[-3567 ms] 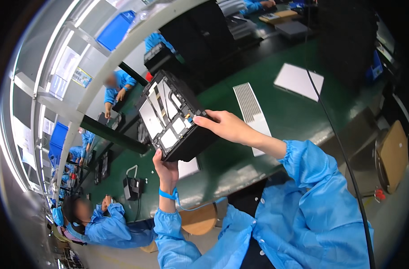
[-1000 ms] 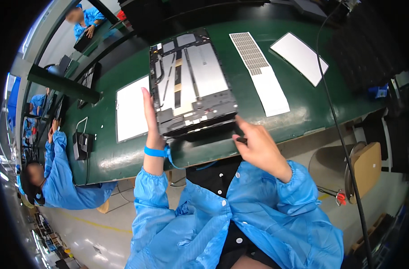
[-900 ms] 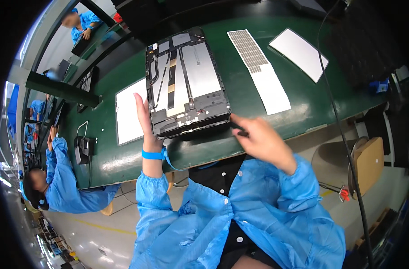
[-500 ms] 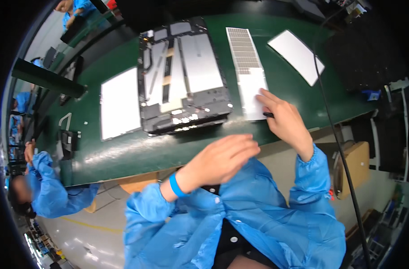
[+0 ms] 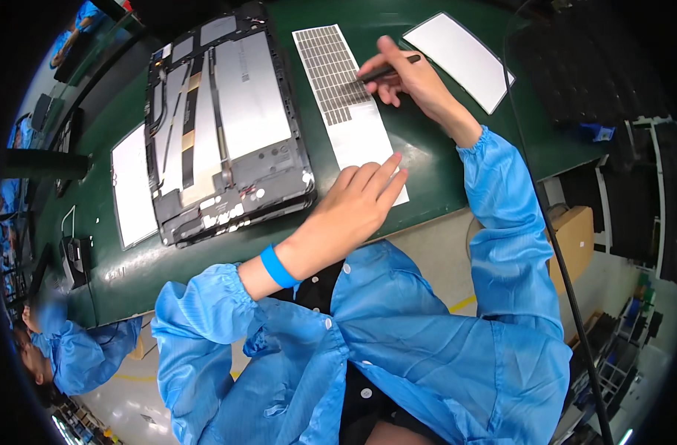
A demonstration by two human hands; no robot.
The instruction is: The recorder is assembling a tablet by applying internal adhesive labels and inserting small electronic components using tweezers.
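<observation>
Sheet (image 5: 353, 124) beneath extended left fingers (image 5: 384, 170)

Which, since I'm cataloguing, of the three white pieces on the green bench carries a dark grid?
The long middle sheet, nearest the left hand: it alone is gridded. The left piece and right piece look plain white.

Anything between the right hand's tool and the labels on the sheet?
Nothing visible. The slim black tool in the right hand points at the labels; the left hand is over the label sheet, below them.
</observation>
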